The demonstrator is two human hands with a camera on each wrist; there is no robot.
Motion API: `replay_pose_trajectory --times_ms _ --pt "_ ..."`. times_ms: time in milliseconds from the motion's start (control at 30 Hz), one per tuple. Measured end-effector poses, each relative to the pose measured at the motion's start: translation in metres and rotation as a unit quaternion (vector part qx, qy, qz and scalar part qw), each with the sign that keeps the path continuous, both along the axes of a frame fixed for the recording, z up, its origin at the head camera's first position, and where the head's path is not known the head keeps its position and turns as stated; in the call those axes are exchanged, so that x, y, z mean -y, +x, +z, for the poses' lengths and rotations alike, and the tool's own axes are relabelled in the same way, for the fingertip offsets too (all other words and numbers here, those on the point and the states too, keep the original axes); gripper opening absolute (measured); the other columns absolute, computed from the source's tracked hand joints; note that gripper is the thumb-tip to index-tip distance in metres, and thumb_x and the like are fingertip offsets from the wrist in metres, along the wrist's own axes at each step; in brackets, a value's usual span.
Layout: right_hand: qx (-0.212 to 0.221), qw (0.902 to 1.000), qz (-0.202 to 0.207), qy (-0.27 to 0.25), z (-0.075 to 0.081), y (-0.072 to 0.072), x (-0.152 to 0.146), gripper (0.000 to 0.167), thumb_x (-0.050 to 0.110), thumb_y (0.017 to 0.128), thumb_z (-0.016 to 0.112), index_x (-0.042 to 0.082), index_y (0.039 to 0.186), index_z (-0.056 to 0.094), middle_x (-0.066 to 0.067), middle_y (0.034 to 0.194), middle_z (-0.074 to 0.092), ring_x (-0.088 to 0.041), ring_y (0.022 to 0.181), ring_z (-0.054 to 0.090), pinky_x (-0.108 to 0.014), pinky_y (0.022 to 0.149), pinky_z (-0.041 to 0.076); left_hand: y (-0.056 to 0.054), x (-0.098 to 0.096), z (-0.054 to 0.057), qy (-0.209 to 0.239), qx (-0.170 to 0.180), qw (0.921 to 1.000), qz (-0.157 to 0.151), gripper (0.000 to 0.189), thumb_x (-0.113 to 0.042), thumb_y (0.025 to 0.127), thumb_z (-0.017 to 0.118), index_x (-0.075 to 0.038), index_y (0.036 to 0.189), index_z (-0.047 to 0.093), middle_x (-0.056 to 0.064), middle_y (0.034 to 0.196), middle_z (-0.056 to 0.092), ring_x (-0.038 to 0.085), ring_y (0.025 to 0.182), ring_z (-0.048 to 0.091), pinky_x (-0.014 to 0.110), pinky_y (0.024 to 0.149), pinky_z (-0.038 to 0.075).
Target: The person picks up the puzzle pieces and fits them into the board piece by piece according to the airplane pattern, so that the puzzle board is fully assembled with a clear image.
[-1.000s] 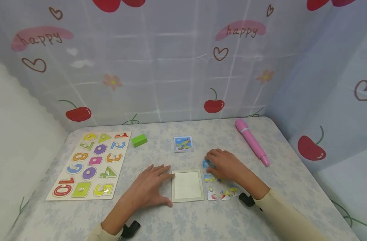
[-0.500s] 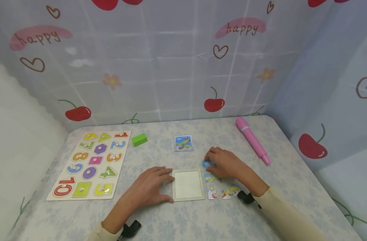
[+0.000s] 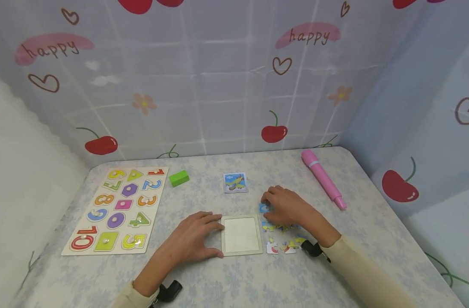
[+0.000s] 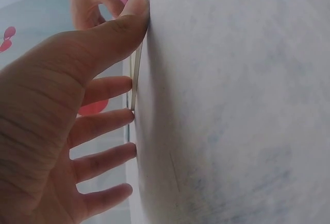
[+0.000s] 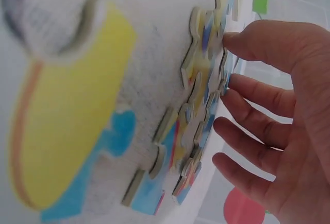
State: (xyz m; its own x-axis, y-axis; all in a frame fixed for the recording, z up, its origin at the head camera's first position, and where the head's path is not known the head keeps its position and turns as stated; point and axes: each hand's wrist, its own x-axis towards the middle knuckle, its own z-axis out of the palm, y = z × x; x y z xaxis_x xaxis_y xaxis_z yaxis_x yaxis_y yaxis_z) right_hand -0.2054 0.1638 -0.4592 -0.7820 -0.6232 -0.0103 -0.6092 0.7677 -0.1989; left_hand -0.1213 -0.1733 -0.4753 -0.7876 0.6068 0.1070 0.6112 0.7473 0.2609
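Note:
My left hand (image 3: 194,237) lies at the left side of a square cream puzzle tray (image 3: 262,246), fingers spread. In the left wrist view the thumb (image 4: 135,6) and nearest fingertips touch the tray's thin edge. Right of the tray, my right hand (image 3: 288,206) reaches over loose jigsaw pieces (image 3: 272,247). Its thumb and fingers pinch the opposite edges of a blue jigsaw piece (image 3: 263,208), partly hidden under the hand. Several yellow and blue pieces (image 5: 149,188) lie close together in the right wrist view, below the fingertips.
Behind the tray lies a small picture card (image 3: 235,183) with an airplane. A green block (image 3: 179,178) and a number-and-shape board (image 3: 151,205) are at the left. A pink stick-shaped object (image 3: 324,179) lies at the back right. A printed curtain (image 3: 227,107) hangs behind the table.
The left hand's fingers have shifted slightly along the tray's edge. My right hand stays at the blue jigsaw piece, and the view has shifted a little.

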Motion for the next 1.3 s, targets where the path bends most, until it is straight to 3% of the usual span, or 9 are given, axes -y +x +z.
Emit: replay_pose_trajectory --times_ms 200,533,833,1300 --pt "-0.052 0.9982 0.013 0.025 0.002 0.001 0.002 0.032 0.034 0.092 0.082 0.015 0.116 0.072 0.000 0.106 0.065 -0.025 0.105 0.064 -0.053 0.096 0.055 0.000 -0.001 0.000 0.002 -0.003 1.0000 -0.003 0.068 -0.066 0.078 0.089 -0.025 0.131 0.076 0.000 0.153 0.063 0.029 0.141 0.057 0.050 0.115 0.048" --pt "-0.063 0.9976 0.030 -0.003 0.015 0.013 0.022 0.029 0.032 0.092 0.078 0.018 0.118 0.074 0.001 0.106 0.068 -0.024 0.102 0.066 -0.049 0.093 0.056 0.000 -0.003 0.000 -0.003 0.011 0.9999 0.002 0.065 -0.064 0.082 0.088 -0.024 0.131 0.076 0.003 0.154 0.062 0.030 0.140 0.057 0.052 0.110 0.051" --pt "-0.071 0.9963 0.048 0.000 0.022 0.026 0.050 0.032 0.036 0.094 0.080 0.017 0.118 0.073 0.001 0.107 0.069 -0.024 0.104 0.068 -0.051 0.098 0.056 -0.001 -0.002 0.002 -0.018 0.029 0.9994 -0.001 0.064 -0.065 0.086 0.083 -0.023 0.134 0.075 0.001 0.157 0.059 0.031 0.145 0.054 0.053 0.115 0.047" --pt "-0.078 0.9934 0.082 0.016 0.008 0.037 0.081 0.034 0.038 0.094 0.081 0.017 0.120 0.075 0.001 0.109 0.068 -0.020 0.103 0.067 -0.046 0.099 0.056 -0.002 -0.002 0.002 -0.002 0.031 0.9995 -0.004 0.062 -0.062 0.085 0.085 -0.022 0.132 0.077 0.001 0.157 0.060 0.032 0.144 0.054 0.053 0.112 0.049"
